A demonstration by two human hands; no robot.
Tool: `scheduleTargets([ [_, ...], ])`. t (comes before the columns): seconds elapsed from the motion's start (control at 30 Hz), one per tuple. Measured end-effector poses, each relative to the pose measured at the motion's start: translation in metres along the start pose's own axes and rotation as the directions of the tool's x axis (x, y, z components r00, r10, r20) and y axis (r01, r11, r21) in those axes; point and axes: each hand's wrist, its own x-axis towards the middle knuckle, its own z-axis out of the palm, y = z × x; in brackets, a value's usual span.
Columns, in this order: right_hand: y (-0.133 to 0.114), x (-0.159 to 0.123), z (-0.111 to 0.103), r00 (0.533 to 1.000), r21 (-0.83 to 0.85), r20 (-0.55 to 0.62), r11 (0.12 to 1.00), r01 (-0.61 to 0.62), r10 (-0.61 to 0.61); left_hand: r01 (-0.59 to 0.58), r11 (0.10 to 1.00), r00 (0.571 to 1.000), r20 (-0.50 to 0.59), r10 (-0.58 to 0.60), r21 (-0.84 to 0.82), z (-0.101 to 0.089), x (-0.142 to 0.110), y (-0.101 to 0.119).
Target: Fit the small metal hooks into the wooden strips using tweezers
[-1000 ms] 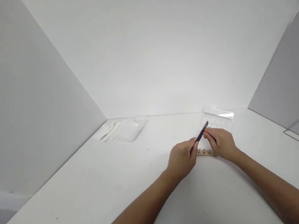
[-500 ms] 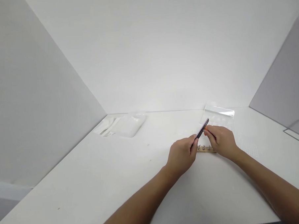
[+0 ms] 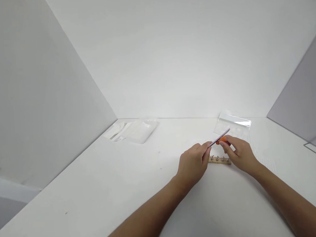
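While left hand (image 3: 193,164) pinched thin panel (image 3: 223,133), right hand (image 3: 240,154) held orange piece (image 3: 221,140) beside it; tabletop (image 3: 111,183) ran wide leftward, far edge (image 3: 184,118) met back wall (image 3: 176,54).

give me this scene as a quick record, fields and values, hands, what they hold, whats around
left hand: left hand, gripping a thin flat item, tilted, far end up
right hand: right hand, pinching an orange item close to the flat item's side; contact unclear
below hands: tan strip with a row of small metal pieces, on the table
back left: clear plastic packaging
back right: clear plastic bag
surface: white table
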Motion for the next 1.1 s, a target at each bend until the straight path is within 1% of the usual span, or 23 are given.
scheduleTargets([
  [0.07, -0.002, -0.002, -0.001, 0.999, 0.058, 0.032, 0.998, -0.012, 0.011, 0.044, 0.999, 0.999, 0.008, -0.044, 0.022, 0.001, -0.001, 0.0],
  [0.13, -0.002, -0.003, -0.001, 0.999, 0.087, 0.039, 0.996, -0.012, 0.009, 0.087, 0.996, 0.996, 0.005, -0.087, 0.006, 0.001, -0.001, 0.001],
  [0.23, 0.0, -0.003, 0.001, 1.0, 0.089, 0.008, 0.996, 0.024, -0.025, 0.129, 0.981, 0.991, -0.004, -0.131, -0.143, -0.001, 0.0, 0.003],
  [0.33, 0.001, -0.004, 0.004, 0.996, 0.054, -0.034, 0.995, 0.086, -0.084, 0.187, 0.933, 0.982, 0.021, -0.19, -0.308, -0.007, 0.003, 0.008],
  [0.43, -0.001, -0.005, 0.006, 0.984, -0.001, -0.078, 0.987, 0.16, -0.159, 0.279, 0.834, 0.96, 0.104, -0.262, -0.475, -0.012, 0.004, 0.014],
  [0.5, -0.003, -0.005, 0.006, 0.971, -0.041, -0.102, 0.976, 0.215, -0.218, 0.326, 0.736, 0.945, 0.185, -0.269, -0.593, -0.013, 0.004, 0.016],
  [0.57, -0.005, -0.005, 0.006, 0.953, -0.095, -0.112, 0.957, 0.273, -0.283, 0.362, 0.655, 0.932, 0.245, -0.267, -0.663, -0.012, 0.004, 0.017],
  [0.63, -0.007, -0.005, 0.006, 0.929, -0.174, -0.102, 0.926, 0.335, -0.356, 0.387, 0.621, 0.922, 0.265, -0.283, -0.682, -0.008, 0.005, 0.016],
  [0.73, -0.008, -0.005, 0.005, 0.889, -0.31, -0.066, 0.857, 0.413, -0.452, 0.395, 0.629, 0.918, 0.258, -0.301, -0.67, -0.003, 0.006, 0.012],
  [0.8, -0.008, -0.005, 0.005, 0.871, -0.381, -0.052, 0.816, 0.435, -0.488, 0.406, 0.64, 0.913, 0.259, -0.316, -0.652, -0.002, 0.007, 0.011],
  [0.87, -0.007, -0.006, 0.005, 0.868, -0.429, -0.041, 0.793, 0.432, -0.495, 0.431, 0.637, 0.902, 0.287, -0.322, -0.639, -0.004, 0.008, 0.01],
  [0.93, -0.008, -0.007, 0.005, 0.872, -0.451, -0.04, 0.787, 0.42, -0.488, 0.458, 0.619, 0.889, 0.336, -0.311, -0.639, -0.006, 0.007, 0.01],
  [1.0, -0.008, -0.007, 0.005, 0.875, -0.441, -0.053, 0.798, 0.411, -0.48, 0.495, 0.577, 0.868, 0.398, -0.297, -0.65, -0.007, 0.006, 0.009],
  [1.1, -0.009, -0.007, 0.006, 0.885, -0.34, -0.086, 0.849, 0.405, -0.457, 0.535, 0.511, 0.844, 0.459, -0.28, -0.673, -0.009, 0.006, 0.008],
])
